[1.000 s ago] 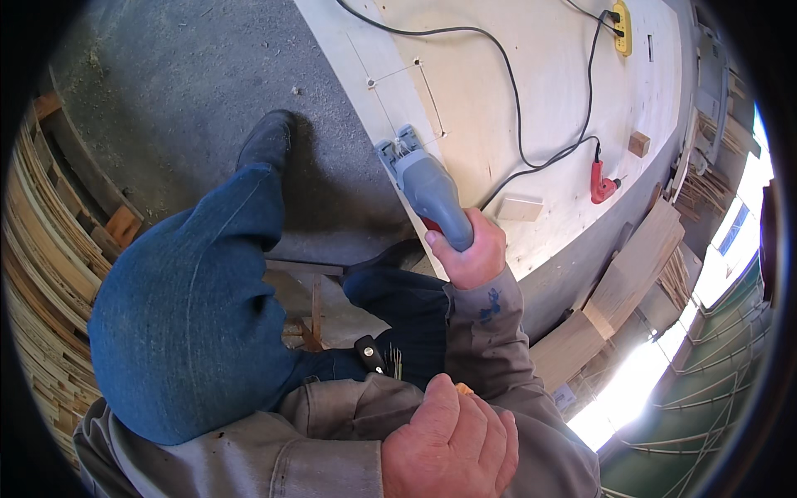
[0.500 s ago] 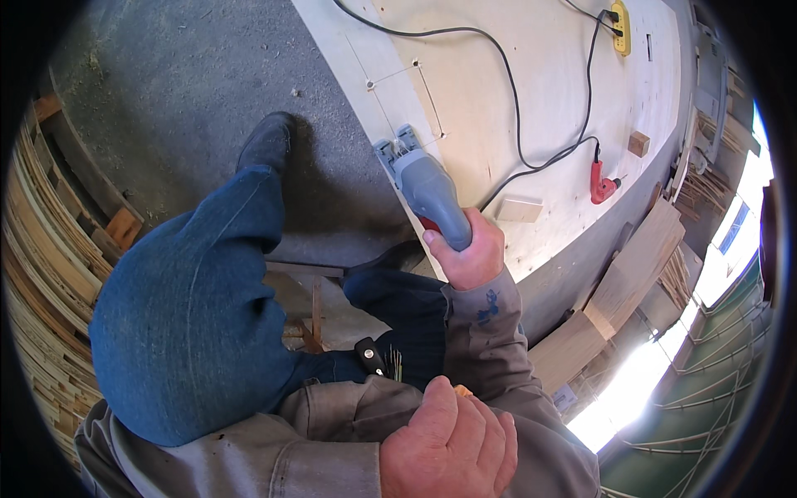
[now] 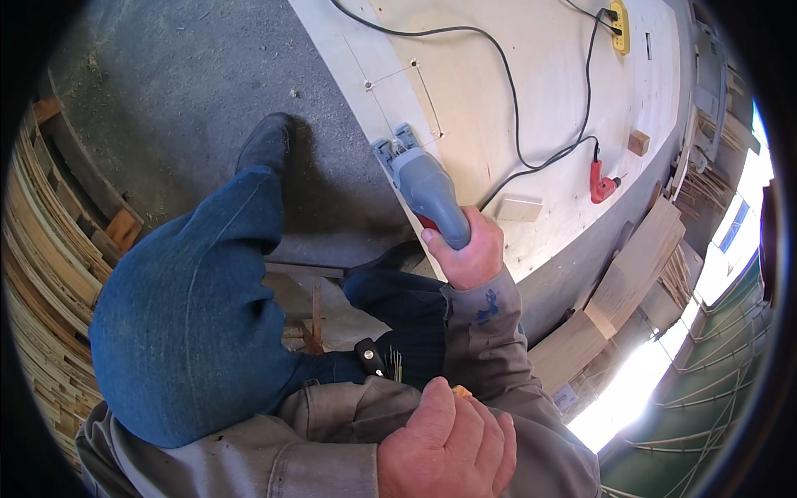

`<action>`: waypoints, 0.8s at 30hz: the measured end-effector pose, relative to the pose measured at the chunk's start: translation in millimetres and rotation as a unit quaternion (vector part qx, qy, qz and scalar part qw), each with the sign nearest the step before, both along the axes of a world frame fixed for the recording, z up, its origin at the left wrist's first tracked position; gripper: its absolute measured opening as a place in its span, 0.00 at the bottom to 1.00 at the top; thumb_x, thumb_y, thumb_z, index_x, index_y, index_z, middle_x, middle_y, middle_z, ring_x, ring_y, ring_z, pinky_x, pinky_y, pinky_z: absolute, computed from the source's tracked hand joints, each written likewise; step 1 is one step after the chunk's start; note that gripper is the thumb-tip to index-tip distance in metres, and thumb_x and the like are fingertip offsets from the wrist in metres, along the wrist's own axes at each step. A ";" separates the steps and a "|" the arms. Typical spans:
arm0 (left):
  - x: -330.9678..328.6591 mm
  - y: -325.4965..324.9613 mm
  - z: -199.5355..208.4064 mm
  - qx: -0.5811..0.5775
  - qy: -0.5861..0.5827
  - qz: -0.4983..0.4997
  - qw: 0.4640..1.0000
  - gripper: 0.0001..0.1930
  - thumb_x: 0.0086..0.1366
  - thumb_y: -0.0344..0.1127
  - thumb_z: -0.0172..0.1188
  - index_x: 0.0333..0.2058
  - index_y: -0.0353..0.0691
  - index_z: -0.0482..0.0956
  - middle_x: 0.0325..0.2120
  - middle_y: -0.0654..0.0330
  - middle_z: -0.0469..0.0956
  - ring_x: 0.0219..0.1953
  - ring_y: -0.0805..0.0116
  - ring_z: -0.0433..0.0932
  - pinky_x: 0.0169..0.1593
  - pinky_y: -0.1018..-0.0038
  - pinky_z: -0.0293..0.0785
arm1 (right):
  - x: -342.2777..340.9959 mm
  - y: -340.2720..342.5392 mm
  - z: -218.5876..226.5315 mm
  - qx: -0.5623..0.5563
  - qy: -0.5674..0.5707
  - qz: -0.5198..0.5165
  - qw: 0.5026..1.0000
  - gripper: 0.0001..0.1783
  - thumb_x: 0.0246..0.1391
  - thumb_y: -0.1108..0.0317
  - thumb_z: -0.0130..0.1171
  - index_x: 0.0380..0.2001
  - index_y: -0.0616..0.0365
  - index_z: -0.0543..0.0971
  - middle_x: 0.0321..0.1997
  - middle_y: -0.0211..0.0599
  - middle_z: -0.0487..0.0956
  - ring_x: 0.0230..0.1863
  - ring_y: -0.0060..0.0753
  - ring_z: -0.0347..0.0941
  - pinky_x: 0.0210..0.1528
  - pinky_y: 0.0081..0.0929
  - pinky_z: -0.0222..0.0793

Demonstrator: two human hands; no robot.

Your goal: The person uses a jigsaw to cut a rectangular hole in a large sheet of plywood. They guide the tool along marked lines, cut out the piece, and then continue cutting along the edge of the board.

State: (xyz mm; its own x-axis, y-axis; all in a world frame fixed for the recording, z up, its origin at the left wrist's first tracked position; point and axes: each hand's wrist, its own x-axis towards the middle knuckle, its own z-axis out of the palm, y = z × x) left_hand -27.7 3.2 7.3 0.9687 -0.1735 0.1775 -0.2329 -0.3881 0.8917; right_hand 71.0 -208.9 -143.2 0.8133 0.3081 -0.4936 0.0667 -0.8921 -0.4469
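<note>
My right hand (image 3: 469, 253) is wrapped round the rear handle of a grey-blue jigsaw (image 3: 427, 187). The saw's forked shoe lies flat on a pale plywood sheet (image 3: 486, 91), at its left edge beside pencil lines and drilled holes. Its blade is too small to make out. Close to my body, my left hand (image 3: 452, 440) is curled, back upward. A bit of something orange (image 3: 462, 391) shows past its fingers; the rest of that thing is hidden.
A black cord (image 3: 506, 66) loops across the plywood to a yellow power strip (image 3: 618, 29). A red drill (image 3: 603, 183) and two wood blocks (image 3: 520, 208) lie right of the saw. Stacked boards (image 3: 50, 307) stand at far left; my legs (image 3: 191, 315) are beside the sheet.
</note>
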 end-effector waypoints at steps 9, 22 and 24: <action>4.5 8.5 4.8 -0.020 0.029 -0.026 0.999 0.19 0.54 0.39 0.61 0.38 0.29 0.84 0.33 0.43 0.82 0.37 0.49 0.81 0.48 0.48 0.79 | 1.0 1.5 -0.7 0.001 0.003 -0.001 1.000 0.34 0.45 0.61 0.75 0.53 0.70 0.78 0.36 0.57 0.84 0.36 0.57 0.83 0.41 0.42 0.78; -1.4 1.2 1.6 -0.009 0.011 -0.005 1.000 0.19 0.54 0.40 0.60 0.39 0.30 0.84 0.33 0.43 0.82 0.38 0.49 0.81 0.49 0.48 0.78 | 3.6 3.5 -0.7 -0.007 0.005 0.003 1.000 0.35 0.44 0.61 0.75 0.52 0.72 0.78 0.37 0.58 0.84 0.37 0.58 0.83 0.41 0.42 0.78; 0.1 3.1 2.2 -0.014 0.016 -0.010 1.000 0.19 0.54 0.40 0.60 0.39 0.30 0.84 0.33 0.43 0.82 0.38 0.49 0.81 0.49 0.48 0.78 | 3.1 2.4 -2.1 -0.005 0.000 0.005 1.000 0.34 0.44 0.61 0.75 0.52 0.72 0.78 0.37 0.58 0.84 0.36 0.58 0.83 0.41 0.42 0.78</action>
State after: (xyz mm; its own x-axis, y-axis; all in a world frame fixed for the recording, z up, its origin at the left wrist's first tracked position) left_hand -27.5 6.3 9.5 0.9704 -0.1878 0.1517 -0.2115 -0.3587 0.9092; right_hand 74.1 -206.5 -145.2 0.8101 0.3109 -0.4971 0.0748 -0.8957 -0.4382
